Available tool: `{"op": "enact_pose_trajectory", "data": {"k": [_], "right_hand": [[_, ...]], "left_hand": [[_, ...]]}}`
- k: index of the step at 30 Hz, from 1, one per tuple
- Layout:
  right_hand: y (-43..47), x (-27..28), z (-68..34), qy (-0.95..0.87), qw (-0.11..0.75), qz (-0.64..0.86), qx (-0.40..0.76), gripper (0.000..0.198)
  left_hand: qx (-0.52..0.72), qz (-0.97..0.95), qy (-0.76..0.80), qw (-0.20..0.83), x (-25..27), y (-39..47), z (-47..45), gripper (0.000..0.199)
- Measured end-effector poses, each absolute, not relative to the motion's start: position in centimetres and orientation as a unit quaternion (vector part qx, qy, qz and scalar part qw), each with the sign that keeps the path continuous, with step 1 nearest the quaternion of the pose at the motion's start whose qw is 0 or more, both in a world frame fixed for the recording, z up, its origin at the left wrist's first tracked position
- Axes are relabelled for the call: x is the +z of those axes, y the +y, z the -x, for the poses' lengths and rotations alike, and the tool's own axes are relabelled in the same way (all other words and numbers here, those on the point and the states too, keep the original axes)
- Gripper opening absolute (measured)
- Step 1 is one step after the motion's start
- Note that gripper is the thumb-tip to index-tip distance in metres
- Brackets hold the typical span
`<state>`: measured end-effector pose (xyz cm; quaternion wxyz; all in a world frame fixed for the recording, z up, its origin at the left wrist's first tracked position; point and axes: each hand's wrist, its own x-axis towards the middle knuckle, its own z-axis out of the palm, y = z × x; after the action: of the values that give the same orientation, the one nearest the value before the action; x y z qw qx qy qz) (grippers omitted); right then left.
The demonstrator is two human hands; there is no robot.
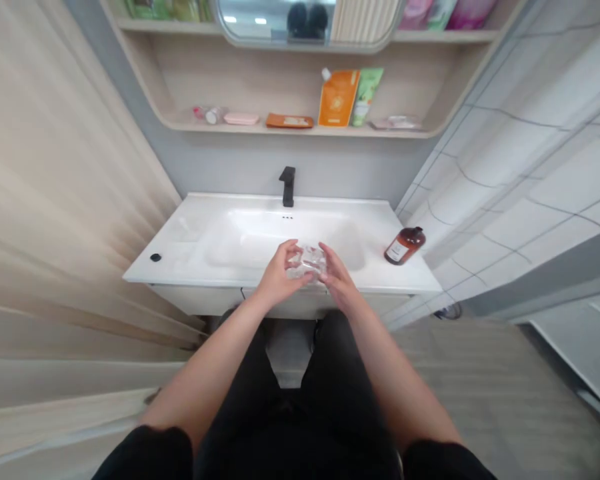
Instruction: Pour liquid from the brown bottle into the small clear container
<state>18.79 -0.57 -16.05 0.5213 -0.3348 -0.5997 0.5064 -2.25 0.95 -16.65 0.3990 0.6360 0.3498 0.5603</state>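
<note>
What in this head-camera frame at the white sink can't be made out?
- Small clear object held between left hand and right hand: fingers cover it, so its type is unclear.
- Label on brown pump bottle: too small.
- Oval mirror and top-shelf packages: cut off by the upper edge.
- Small items on the wooden shelf: blurred.

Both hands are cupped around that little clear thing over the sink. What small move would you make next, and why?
Probably ease the clear container a little forward, farther over the basin. The left hand and right hand hold it between them close to the basin's front rim, so anything that spilled could land on the edge. The black faucet stands straight ahead. Whether the container holds anything is too blurred to tell.
</note>
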Motion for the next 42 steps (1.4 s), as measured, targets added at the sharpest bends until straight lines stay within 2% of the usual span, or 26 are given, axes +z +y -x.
{"op": "enact_pose_trajectory", "data": {"k": [3, 7, 9, 13, 16, 19, 23, 27, 31, 33, 38, 42], "right_hand": [[-0.3, -16.7, -15.7, -0.567, 0.532, 0.33, 0.535, 0.084], [1.7, -17.8, -15.7, -0.582, 0.51, 0.353, 0.526, 0.083], [3.5, -18.3, -16.6, -0.586, 0.505, 0.385, 0.503, 0.082], [6.8, -19.2, -18.3, -0.555, 0.505, 0.438, 0.495, 0.074], [7.7, -19.8, -18.9, -0.507, 0.522, 0.433, 0.531, 0.068], [7.7, -20.4, -18.9, -0.507, 0.53, 0.427, 0.528, 0.066], [7.6, -21.2, -19.0, -0.533, 0.526, 0.42, 0.513, 0.068], [7.6, -21.6, -19.2, -0.596, 0.498, 0.419, 0.471, 0.071], [7.6, -21.4, -19.2, -0.635, 0.474, 0.399, 0.461, 0.073], [7.5, -21.3, -19.1, -0.639, 0.466, 0.396, 0.467, 0.075], [7.1, -21.4, -18.8, -0.651, 0.46, 0.399, 0.453, 0.081], [7.1, -21.6, -18.7, -0.656, 0.464, 0.398, 0.442, 0.078]], "left_hand": [[0.528, -0.657, 0.366, 0.396, -16.3, -0.7, 3.4, 0.071], [0.458, -0.673, 0.398, 0.423, -16.2, -0.3, 9.7, 0.052], [0.445, -0.663, 0.505, 0.328, -15.9, 0.1, 14.1, 0.048], [0.35, -0.587, 0.73, 0.004, -15.3, 0.6, 23.1, 0.038], [0.235, -0.601, 0.761, -0.072, -15.0, 1.2, 28.1, 0.042], [0.143, -0.602, 0.785, -0.044, -15.0, 2.0, 30.6, 0.045], [0.13, -0.597, 0.792, -0.001, -15.3, 2.4, 31.0, 0.031], [0.193, -0.622, 0.758, 0.044, -14.2, 1.9, 27.0, 0.029], [0.356, -0.693, 0.582, 0.231, -11.2, 1.6, 17.9, 0.05], [0.381, -0.719, 0.514, 0.272, -9.5, 2.0, 13.3, 0.046], [0.349, -0.771, 0.485, 0.219, -7.1, 4.0, 7.2, 0.028], [0.329, -0.786, 0.486, 0.193, -6.6, 4.9, 6.8, 0.025]]}}
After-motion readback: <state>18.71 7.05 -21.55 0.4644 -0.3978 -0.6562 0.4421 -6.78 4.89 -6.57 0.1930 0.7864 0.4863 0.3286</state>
